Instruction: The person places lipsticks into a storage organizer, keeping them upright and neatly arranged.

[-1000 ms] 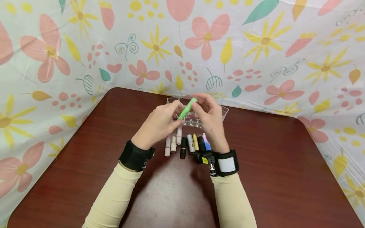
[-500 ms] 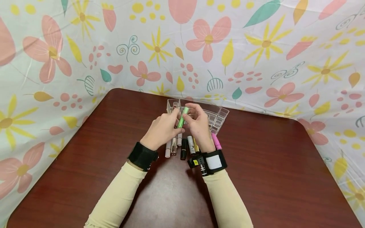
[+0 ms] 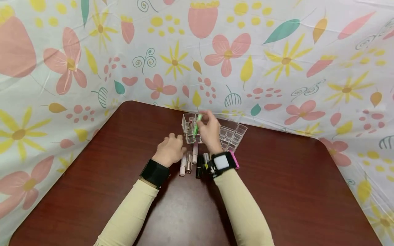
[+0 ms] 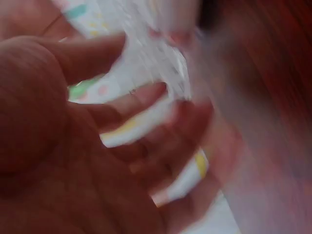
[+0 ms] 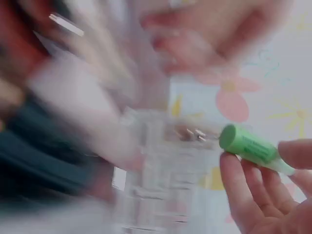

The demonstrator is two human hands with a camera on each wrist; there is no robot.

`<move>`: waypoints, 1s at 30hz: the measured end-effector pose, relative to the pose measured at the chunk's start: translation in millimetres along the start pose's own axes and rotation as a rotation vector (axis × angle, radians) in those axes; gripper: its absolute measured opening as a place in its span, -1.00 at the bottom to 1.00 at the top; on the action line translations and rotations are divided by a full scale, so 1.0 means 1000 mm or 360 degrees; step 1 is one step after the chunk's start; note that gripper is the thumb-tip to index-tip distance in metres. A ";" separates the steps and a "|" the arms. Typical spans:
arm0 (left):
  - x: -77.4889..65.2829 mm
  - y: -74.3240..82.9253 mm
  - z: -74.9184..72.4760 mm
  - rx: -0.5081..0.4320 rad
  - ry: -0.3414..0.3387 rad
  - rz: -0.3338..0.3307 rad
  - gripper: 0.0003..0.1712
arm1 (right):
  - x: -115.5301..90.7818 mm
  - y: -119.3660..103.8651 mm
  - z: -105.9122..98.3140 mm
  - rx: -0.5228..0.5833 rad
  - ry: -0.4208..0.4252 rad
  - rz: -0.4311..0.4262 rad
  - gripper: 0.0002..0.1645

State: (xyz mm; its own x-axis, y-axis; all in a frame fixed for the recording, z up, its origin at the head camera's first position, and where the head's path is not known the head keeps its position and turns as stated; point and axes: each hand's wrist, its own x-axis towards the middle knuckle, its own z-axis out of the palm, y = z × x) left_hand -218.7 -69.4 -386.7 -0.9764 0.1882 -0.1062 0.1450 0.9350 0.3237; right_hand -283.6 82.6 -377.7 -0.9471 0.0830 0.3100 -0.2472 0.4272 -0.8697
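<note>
My right hand (image 3: 210, 132) pinches a green lipstick tube (image 3: 198, 125) between thumb and fingers over the left part of a clear plastic organizer (image 3: 241, 131). The right wrist view shows the green tube slanted, with small print on its side. My left hand (image 3: 170, 149) is in the air left of the lipsticks, holding nothing, its fingers spread and loosely bent in the left wrist view. One lipstick (image 3: 190, 124) stands in the organizer's left section. In front lie a pale pink tube (image 3: 183, 166), a clear-capped lipstick (image 3: 189, 163) and a black one (image 3: 198, 168).
Another pale pink tube (image 3: 195, 152), a silver tube (image 3: 206, 157) and a bright pink tube (image 3: 235, 159) lie in the same row, partly hidden by my right wrist. A floral cloth (image 3: 246, 85) hangs behind the brown table (image 3: 292, 177).
Both hands held the green tube earlier. My left hand has let go and drawn back toward the lower left. My right hand keeps the tube, now more upright over the organizer's left side.
</note>
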 end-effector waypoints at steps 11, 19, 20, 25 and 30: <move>0.001 -0.012 0.007 0.0109 -0.0126 -0.0229 -0.31 | 0.034 0.008 -0.002 -0.0110 -0.0073 -0.0244 -0.62; 0.006 -0.012 0.005 0.0159 -0.0167 -0.0232 -0.30 | 0.029 0.027 0.003 -0.0126 -0.0097 -0.0213 -0.63; 0.007 -0.012 0.005 0.0161 -0.0171 -0.0232 -0.30 | 0.029 0.028 0.003 -0.0131 -0.0097 -0.0204 -0.64; 0.007 -0.011 0.005 0.0187 -0.0180 -0.0244 -0.30 | 0.030 0.028 0.003 -0.0152 -0.0149 -0.0161 -0.64; 0.008 -0.013 0.005 0.0171 -0.0177 -0.0228 -0.30 | 0.028 0.027 0.004 -0.0175 -0.0222 -0.0119 -0.67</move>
State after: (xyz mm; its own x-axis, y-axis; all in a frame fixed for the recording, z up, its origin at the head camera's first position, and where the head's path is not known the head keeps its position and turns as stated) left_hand -227.5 -78.2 -396.3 -0.9653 0.0773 -0.2493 0.0278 0.9802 0.1962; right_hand -317.5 92.6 -393.8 -0.9481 -0.0752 0.3089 -0.3012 0.5241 -0.7966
